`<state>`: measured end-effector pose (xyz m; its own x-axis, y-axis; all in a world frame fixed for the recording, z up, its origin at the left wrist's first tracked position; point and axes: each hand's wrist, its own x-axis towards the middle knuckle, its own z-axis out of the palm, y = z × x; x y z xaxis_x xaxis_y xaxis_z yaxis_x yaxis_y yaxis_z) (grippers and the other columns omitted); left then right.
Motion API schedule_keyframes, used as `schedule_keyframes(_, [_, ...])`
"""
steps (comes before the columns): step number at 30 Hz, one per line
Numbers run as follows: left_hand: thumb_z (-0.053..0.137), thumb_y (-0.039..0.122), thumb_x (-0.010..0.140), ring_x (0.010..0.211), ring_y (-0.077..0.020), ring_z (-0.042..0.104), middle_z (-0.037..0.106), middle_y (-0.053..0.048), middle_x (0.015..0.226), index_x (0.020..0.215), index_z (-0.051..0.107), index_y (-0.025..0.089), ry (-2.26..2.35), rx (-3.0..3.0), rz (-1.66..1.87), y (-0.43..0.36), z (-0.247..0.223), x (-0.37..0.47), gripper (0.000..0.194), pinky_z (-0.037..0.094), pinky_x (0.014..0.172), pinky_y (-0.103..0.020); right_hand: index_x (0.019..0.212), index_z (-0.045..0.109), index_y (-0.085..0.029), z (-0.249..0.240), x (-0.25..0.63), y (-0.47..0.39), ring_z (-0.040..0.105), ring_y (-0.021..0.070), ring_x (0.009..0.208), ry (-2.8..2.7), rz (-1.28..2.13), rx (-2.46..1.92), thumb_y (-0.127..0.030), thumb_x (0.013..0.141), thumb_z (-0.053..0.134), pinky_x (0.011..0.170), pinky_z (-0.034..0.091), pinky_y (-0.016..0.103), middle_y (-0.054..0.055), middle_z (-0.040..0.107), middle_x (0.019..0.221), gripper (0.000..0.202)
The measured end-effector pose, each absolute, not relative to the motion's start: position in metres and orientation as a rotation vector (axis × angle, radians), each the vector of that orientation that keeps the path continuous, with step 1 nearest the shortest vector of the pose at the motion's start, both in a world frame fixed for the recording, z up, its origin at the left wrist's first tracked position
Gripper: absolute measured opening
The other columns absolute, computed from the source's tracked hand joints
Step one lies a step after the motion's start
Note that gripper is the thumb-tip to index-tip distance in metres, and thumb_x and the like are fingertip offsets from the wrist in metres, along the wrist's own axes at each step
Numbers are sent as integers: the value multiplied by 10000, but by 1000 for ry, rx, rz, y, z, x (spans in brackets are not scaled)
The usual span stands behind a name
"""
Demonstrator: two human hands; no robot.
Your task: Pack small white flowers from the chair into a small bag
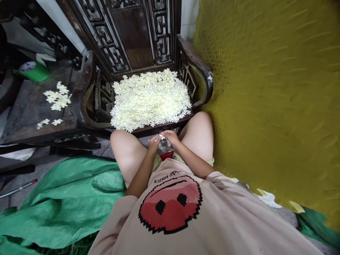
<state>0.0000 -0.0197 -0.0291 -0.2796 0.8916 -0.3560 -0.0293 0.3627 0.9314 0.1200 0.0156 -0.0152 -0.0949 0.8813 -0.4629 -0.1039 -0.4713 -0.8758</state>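
Between my knees, both hands are close together, just in front of the chair seat. My left hand [154,144] has its fingers closed, with a bit of white flower showing at the tips. The fingers of my right hand [172,137] pinch a small white flower [162,136] beside the left fingertips. Past them, a thick heap of white flowers [151,101] covers the seat of a dark carved wooden chair [139,42]. The petals in my fingers are too small to make out in detail.
On the left, a dark wooden table [23,109] bears loose white flowers [58,97] and a green roll [34,71]. Green sheeting [71,198] lies on the floor at lower left. A yellow textured surface [271,95] stands close on the right.
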Motion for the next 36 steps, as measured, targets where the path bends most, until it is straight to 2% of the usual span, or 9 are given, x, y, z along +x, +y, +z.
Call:
schedule_keyframes(3, [692,457,604,486,-105,445,531,20,519,683,641,163,1513,727,1064,-20,-31,0,309,380,544,-256,749,672,-163,-12,124,18,522,94,590,-757,1863,-1474,-261,671,694,583,401,219,9,646,678,127])
schedule_keyframes(5, [695,457,594,479,-101,439,529,23,514,678,638,162,1505,720,1066,-20,-33,-1,312,378,540,-252,761,667,-164,-9,125,18,522,96,594,-760,1874,-1520,-245,675,691,578,401,219,11,640,682,120])
schedule_keyframes(10, [699,383,587,660,-145,556,640,-22,665,647,646,169,1649,732,1193,-19,-36,-3,229,425,693,-281,718,647,-169,-8,123,13,545,131,740,-1226,1344,-1489,-230,662,680,726,427,250,15,627,748,89])
schedule_keyframes(12, [706,357,585,688,-147,562,646,-25,676,631,648,168,1640,726,1225,-18,-36,-4,202,422,702,-275,736,660,-170,-10,121,11,543,133,724,-1393,1312,-1415,-246,672,667,718,423,254,14,629,749,100])
schedule_keyframes(15, [735,330,567,607,-116,521,599,-3,593,637,649,155,1556,628,1194,-18,-30,-6,207,385,609,-239,760,669,-158,-14,120,11,547,126,668,-1433,1397,-1364,-220,671,656,683,425,253,13,640,725,109])
schedule_keyframes(18, [768,319,553,482,-66,407,502,33,491,649,638,135,1452,495,1155,-18,-23,-5,245,288,505,-213,736,671,-154,-17,120,14,567,128,660,-1324,1467,-1338,-185,652,657,687,439,259,14,653,707,91])
schedule_keyframes(21, [777,291,573,434,-38,314,426,52,453,598,589,127,1299,395,1177,-16,-18,-4,251,225,471,-212,706,675,-161,-17,121,17,588,136,670,-1179,1578,-1262,-191,613,685,700,453,268,15,668,699,98])
schedule_keyframes(29, [740,190,650,429,-36,320,366,50,444,480,418,139,1043,334,1201,-15,-13,-6,368,249,463,-196,693,693,-158,-11,122,12,560,115,609,-1036,1781,-1148,-293,555,745,635,431,247,11,667,660,200])
schedule_keyframes(36, [732,201,680,436,-49,330,344,51,425,494,418,148,1017,316,1226,-17,-7,-4,369,282,484,-195,684,709,-152,-9,118,9,556,106,600,-975,1844,-1121,-336,524,766,617,416,233,11,677,653,250])
